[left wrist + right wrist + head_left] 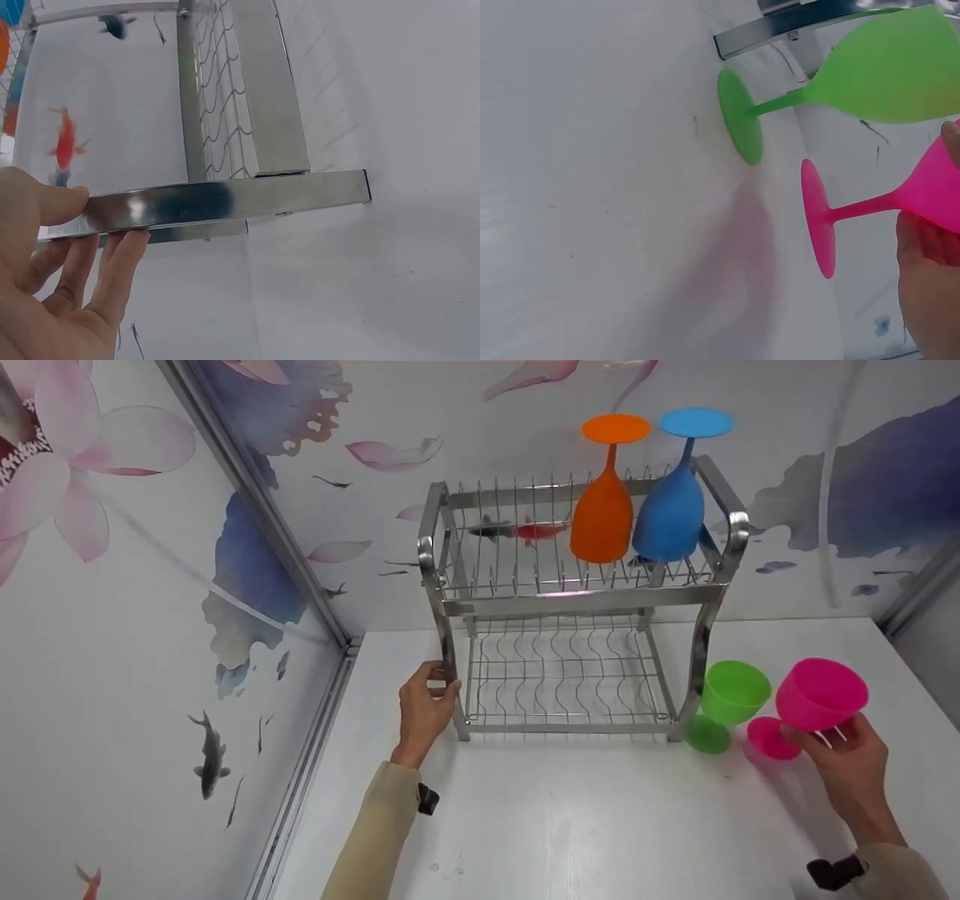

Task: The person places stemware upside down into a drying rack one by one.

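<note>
My left hand (426, 706) pinches the left front leg of a two-tier metal dish rack (570, 600), thumb on one side and fingers on the other, as the left wrist view shows. My right hand (855, 765) holds a pink wine glass (821, 694) by its bowl, upright, with its foot apart from the tabletop in the right wrist view. Beside it, a green wine glass (735, 694) stands upright by the rack's right front leg. On the top tier, an orange wine glass (602, 517) and a blue wine glass (670, 517) rest upside down.
The rack's lower tier (562, 675) has wavy wires and bears nothing. Under everything lies a white tabletop (562, 810). Printed panels with flowers and fish rise behind and at the left, where a metal frame strip (247, 495) marks the corner.
</note>
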Tool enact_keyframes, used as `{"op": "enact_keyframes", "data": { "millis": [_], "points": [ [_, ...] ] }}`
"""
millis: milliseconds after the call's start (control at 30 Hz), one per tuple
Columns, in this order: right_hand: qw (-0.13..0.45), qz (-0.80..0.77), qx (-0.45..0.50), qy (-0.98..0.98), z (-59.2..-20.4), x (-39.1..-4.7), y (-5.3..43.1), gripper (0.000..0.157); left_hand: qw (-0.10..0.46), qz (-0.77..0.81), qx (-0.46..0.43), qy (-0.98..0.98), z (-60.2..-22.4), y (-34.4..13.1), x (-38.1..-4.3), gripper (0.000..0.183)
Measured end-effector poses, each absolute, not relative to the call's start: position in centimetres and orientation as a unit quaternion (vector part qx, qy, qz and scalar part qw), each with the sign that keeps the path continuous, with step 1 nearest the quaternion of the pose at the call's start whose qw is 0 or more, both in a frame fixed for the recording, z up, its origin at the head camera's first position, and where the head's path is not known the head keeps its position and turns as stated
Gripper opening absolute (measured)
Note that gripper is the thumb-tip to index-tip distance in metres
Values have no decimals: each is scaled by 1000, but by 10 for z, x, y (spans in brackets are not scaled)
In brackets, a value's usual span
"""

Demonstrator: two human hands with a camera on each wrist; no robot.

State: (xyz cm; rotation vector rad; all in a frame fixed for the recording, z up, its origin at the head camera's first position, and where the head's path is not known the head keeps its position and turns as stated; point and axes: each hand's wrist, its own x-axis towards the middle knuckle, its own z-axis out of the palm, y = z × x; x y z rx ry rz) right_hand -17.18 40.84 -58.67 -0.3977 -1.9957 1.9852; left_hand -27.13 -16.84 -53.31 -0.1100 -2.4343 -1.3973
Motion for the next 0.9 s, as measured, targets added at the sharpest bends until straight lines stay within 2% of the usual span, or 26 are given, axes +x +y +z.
{"op": "enact_keyframes", "data": {
  "millis": [300,433,600,900],
  "points": [
    [191,676,-83,-707,-557,-164,400,79,162,-502,-39,-849,-529,-170,-267,32],
    [212,612,-83,-757,-544,-161,392,83,156,-507,-34,-847,-526,-172,-263,33],
    [230,529,-78,-814,-524,-154,384,85,173,-498,-29,-849,-518,-173,-255,34],
    [266,487,-9,-832,-494,-141,355,89,155,-511,-102,-839,-498,-155,-235,43]
  ]
}}
